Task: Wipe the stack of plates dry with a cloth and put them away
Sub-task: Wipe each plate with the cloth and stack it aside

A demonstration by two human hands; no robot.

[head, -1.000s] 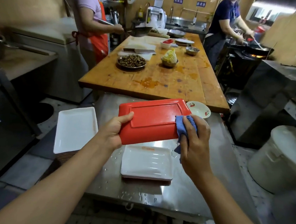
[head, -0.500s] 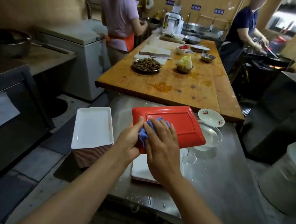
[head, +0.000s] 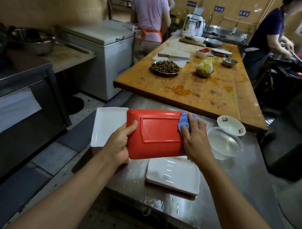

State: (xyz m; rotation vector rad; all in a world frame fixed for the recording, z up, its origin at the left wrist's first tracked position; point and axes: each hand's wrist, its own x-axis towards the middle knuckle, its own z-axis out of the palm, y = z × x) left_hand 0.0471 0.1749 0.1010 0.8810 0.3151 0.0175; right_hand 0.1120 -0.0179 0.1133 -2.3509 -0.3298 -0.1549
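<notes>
White plates (head: 173, 176) sit on the wet steel bench (head: 230, 191) nearest me. Above them my left hand (head: 120, 142) grips the red plate (head: 156, 134) by its left edge, underside up. My right hand (head: 194, 137) presses the blue cloth (head: 184, 123) flat against its right end. A second white stack (head: 108, 124) stands left, a clear bowl (head: 224, 142) right.
</notes>
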